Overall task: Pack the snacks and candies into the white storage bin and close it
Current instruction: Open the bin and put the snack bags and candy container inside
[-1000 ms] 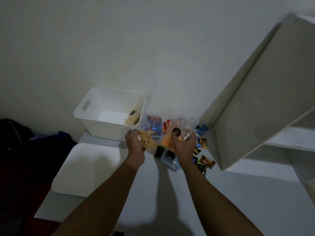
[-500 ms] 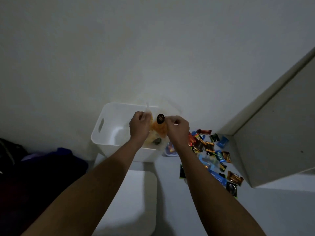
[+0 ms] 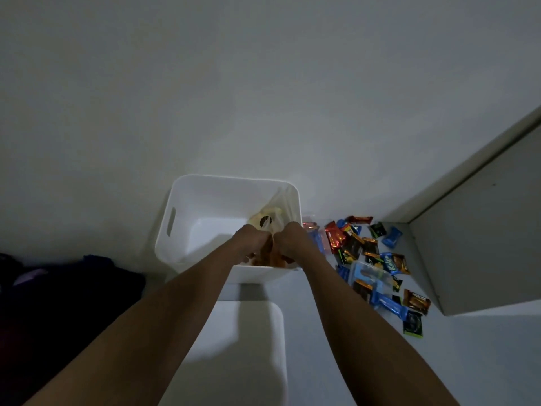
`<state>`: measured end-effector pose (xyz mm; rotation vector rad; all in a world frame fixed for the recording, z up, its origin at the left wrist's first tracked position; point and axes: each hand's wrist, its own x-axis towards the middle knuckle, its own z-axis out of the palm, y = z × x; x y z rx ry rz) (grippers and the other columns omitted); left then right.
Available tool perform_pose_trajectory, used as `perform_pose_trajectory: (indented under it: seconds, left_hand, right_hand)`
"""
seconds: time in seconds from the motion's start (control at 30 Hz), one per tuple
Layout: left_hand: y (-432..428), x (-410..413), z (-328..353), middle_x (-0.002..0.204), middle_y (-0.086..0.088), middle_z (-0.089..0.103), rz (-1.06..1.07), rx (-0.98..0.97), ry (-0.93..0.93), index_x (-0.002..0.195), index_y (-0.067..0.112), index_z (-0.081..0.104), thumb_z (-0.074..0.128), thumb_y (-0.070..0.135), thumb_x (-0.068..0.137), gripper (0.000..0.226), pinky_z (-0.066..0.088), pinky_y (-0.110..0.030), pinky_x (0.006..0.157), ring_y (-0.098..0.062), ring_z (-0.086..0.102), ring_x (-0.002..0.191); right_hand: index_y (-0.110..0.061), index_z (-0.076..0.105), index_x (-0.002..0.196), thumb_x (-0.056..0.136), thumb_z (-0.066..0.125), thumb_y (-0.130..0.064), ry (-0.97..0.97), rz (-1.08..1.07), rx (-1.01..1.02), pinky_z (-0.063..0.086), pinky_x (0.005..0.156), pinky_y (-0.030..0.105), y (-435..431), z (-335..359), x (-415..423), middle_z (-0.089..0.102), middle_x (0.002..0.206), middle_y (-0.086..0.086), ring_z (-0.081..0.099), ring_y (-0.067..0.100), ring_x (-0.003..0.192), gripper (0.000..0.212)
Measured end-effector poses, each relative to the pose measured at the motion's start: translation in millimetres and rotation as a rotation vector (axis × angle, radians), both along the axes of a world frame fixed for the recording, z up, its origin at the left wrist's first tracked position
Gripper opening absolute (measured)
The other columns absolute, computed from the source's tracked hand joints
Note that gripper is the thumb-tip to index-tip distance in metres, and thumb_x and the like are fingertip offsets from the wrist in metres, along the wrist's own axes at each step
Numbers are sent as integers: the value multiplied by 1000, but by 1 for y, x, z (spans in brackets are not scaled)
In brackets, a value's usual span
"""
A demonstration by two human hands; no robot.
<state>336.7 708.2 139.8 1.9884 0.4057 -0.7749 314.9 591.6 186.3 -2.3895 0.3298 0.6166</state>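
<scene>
The white storage bin point(image 3: 187, 206) stands open against the wall. Both hands reach down inside its near right corner. My left hand point(image 3: 251, 240) and my right hand point(image 3: 289, 240) pinch the top of a clear bag of orange snacks point(image 3: 270, 257) that hangs low in the bin. A second clear bag with pale yellow snacks point(image 3: 268, 219) leans against the bin's right wall. The bin's white lid point(image 3: 257, 347) lies flat on the surface in front of the bin. Several wrapped candies point(image 3: 371, 259) and a clear plastic box point(image 3: 370, 276) lie scattered to the right.
A white shelf unit point(image 3: 480, 230) stands to the right of the candies. Dark cloth or bags point(image 3: 58, 288) lie at the left, beyond the surface's edge. A plain wall rises behind the bin.
Both hands carried the orange snack bag from the candy pile leftward to above the bin, then lowered it inside. The view has shifted to centre on the bin.
</scene>
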Motion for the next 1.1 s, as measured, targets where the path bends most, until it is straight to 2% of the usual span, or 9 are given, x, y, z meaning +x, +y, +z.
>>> perform_pose_trajectory:
  seconds: [0.17,0.3,0.43,0.53,0.67,0.77,0.93,1.03,1.1]
  left_hand:
    - [-2,4,-7,116,-7,61,-15,-79,123,114,17,55,41,43,97,34,50,-40,94,-30,61,102]
    - [-4,5,-10,103,-7,62,-10,-157,190,95,17,60,30,44,101,42,46,-33,77,-25,59,91]
    - [-3,10,-18,136,-7,56,-12,-114,215,137,17,50,21,61,98,65,42,-40,86,-33,55,106]
    - [-4,12,-25,125,-12,63,42,-178,208,122,14,56,32,52,101,49,50,-37,80,-32,61,101]
    - [-2,9,-23,101,-11,64,98,-220,166,91,16,56,49,36,98,23,54,-36,77,-29,61,90]
    - [0,10,-27,92,-9,62,138,-234,153,100,10,57,57,32,94,22,58,-44,88,-31,65,94]
    - [0,13,-41,92,-18,72,53,-222,182,104,2,67,66,29,87,32,56,-40,77,-31,69,79]
    - [-1,14,-43,102,-22,72,-24,-243,154,103,4,68,62,25,91,25,56,-37,68,-39,71,95]
    - [-1,14,-44,106,-20,72,-40,-238,138,108,10,68,59,22,93,21,57,-38,65,-40,70,98]
  right_hand:
    - [5,59,116,99,52,-18,42,78,-54,51,90,31,-1,-5,4,61,101,15,64,31,107,29]
    - [-1,52,121,95,59,-22,-60,69,-139,49,85,32,-1,-6,1,63,117,15,62,29,108,34]
    - [-8,50,122,94,62,-25,-272,119,-339,52,81,36,-1,-1,-7,64,115,12,65,27,104,36]
    - [-9,50,124,93,63,-25,-282,146,-372,53,80,36,-1,-2,-8,64,115,11,66,27,103,37]
    - [-4,49,123,95,59,-16,-143,152,-180,49,93,37,0,-6,-7,61,119,16,60,30,113,32]
    - [-6,46,126,95,61,-18,-115,136,-230,48,94,37,1,-8,-12,60,124,12,59,28,116,36]
    - [-9,49,122,95,55,-14,-292,144,-412,48,71,34,0,-4,-9,64,113,11,65,27,101,28]
    - [-11,59,117,92,59,-17,-320,283,-541,47,91,41,-2,-6,-9,62,117,9,57,30,115,26]
    - [-11,63,115,92,58,-21,-303,366,-675,36,106,52,-5,-11,-13,59,123,9,46,33,126,25]
